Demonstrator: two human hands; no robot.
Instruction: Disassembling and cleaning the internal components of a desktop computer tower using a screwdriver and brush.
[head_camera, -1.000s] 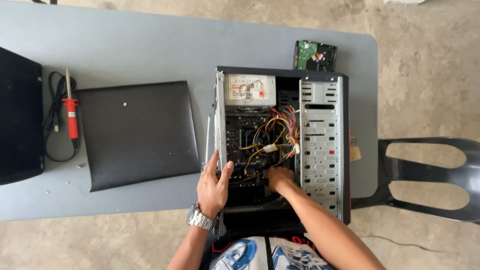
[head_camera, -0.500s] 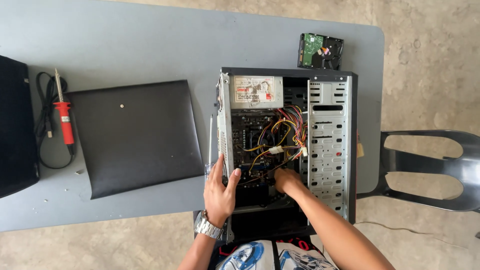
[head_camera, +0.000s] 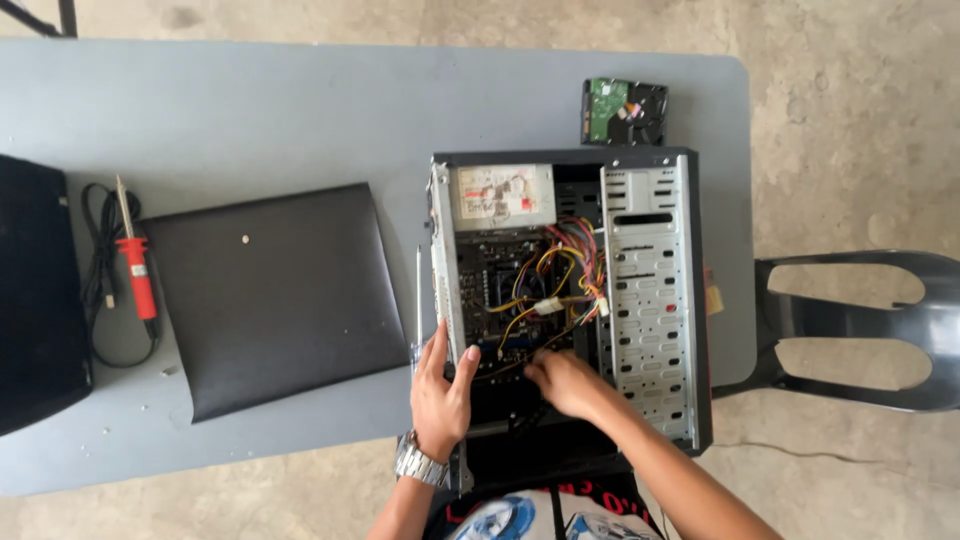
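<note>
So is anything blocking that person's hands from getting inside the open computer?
Nothing visible does. The computer case lies open on its side; the right hand is already inside, under the coloured cables, and the left hand grips the case's edge.

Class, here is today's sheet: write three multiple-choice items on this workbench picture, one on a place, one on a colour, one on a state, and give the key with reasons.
1. Where does the loose hard drive lie?
A. on the table beyond the computer case
B. inside the case
C. on the chair

2. What colour is the handle of the soldering iron?
A. blue
B. red
C. yellow

3. In what state is the computer case?
A. shut
B. standing upright
C. lying on its side, open

Key:
1 A: the drive sits on the grey table just past the case's far end.
2 B: its grip is plainly red.
3 C: the board and wires show, the right hand reaches among them, and the left hand grips the case's edge.
</note>
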